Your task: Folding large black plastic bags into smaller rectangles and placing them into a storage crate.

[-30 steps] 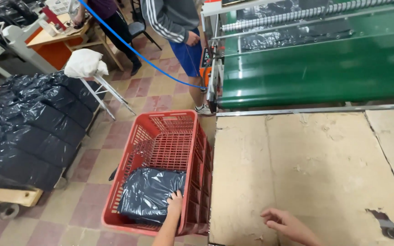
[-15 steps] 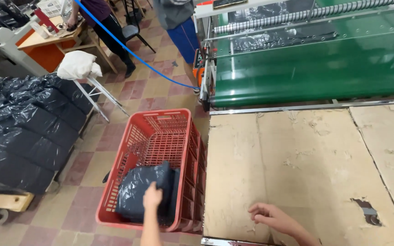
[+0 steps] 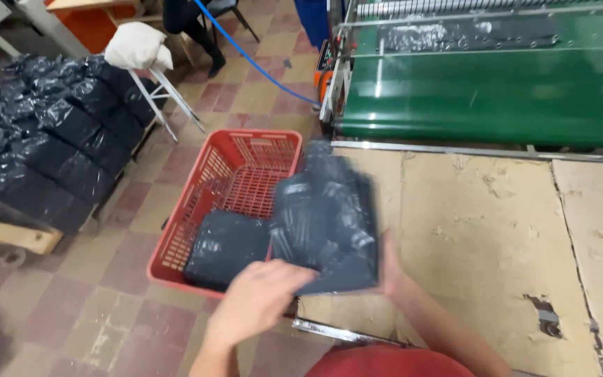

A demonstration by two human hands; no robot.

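Glossy plastic bags [image 3: 326, 223], plastic crate [image 3: 204, 181]

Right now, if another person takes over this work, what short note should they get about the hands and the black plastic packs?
Left hand: under the front corner of a flat black plastic-wrapped pack, supporting it.
Right hand: on the same pack's right edge; mostly hidden behind it.
The pack is in the air, blurred, above the edge between the red plastic slotted basket and the worn brown cardboard-covered table.
Done: one pack lifted from the basket.
Left: a second black pack lies in the basket.
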